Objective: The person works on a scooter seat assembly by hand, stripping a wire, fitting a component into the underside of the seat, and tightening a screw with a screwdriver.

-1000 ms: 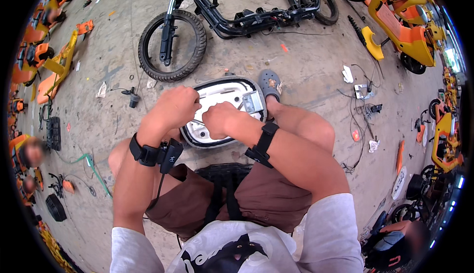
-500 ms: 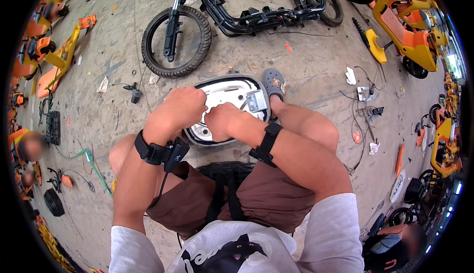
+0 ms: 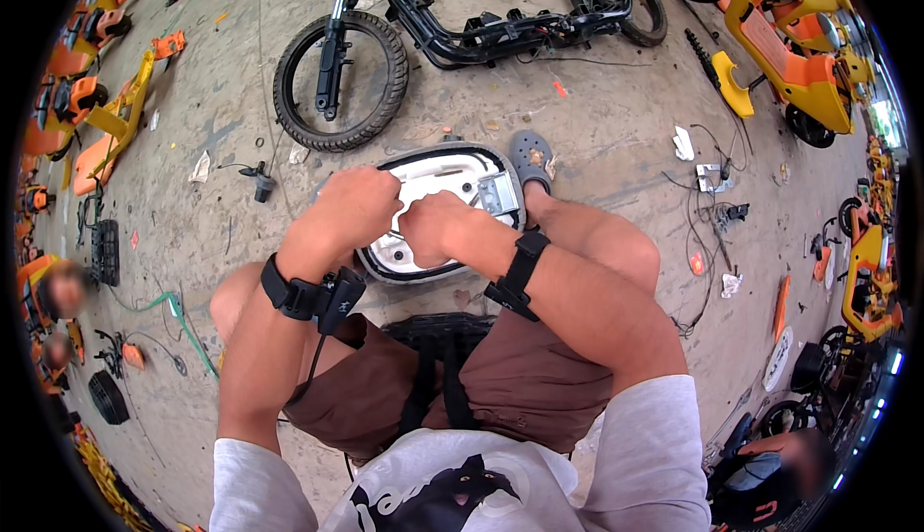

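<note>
A rounded white tray-like part with a dark rim lies on the floor between my legs. A metal latch plate is fixed near its right end. Over its left side, my left hand is closed, the fingertips turned down and hidden. My right hand is closed too, over the middle of the part and close beside the left. Whatever the fingers hold is too small or hidden to make out.
Ahead stands a black scooter frame with a front wheel. A yellow scooter is at the far right. Loose wires with a metal box lie right of my knee; a small black part lies left. Another person sits at lower right.
My hands stay closed over the white part and have hardly moved. The whole view has shifted very slightly.
</note>
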### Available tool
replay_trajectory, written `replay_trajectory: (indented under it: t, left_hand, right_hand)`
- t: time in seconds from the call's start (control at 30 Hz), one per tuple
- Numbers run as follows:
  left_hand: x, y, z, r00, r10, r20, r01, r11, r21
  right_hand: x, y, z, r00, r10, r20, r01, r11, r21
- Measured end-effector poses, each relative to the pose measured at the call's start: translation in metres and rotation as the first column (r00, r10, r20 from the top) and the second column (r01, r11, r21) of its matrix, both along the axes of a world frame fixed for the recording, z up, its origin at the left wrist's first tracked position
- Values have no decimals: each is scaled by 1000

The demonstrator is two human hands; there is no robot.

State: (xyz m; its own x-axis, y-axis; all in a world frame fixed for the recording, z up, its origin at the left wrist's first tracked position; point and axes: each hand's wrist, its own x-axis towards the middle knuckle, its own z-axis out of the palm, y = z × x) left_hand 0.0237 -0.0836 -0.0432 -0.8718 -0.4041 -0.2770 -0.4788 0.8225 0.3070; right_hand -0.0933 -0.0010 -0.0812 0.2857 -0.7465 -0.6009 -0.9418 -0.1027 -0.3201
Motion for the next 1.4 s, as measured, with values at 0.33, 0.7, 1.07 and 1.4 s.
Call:
replay_trajectory:
  t: [0.33, 0.7, 1.07, 1.4]
  left_hand:
    - [4, -3, -3, 1000, 0, 3, 0, 1000, -25]
    - [11, 18, -2, 994, 93, -51, -82, 978, 192]
    - [4, 18, 16, 965, -117, 233, 80, 984, 161]
    - [3, 20, 9, 958, -127, 256, 82, 980, 179]
  right_hand:
    - [-8, -6, -5, 1000, 12, 3, -12, 1000, -25]
    - [-36, -23, -2, 1000, -25, -7, 22, 968, -250]
    - [-36, -20, 35, 999, -34, 17, 37, 977, -210]
    - [-30, -6, 47, 992, -72, 107, 91, 979, -185]
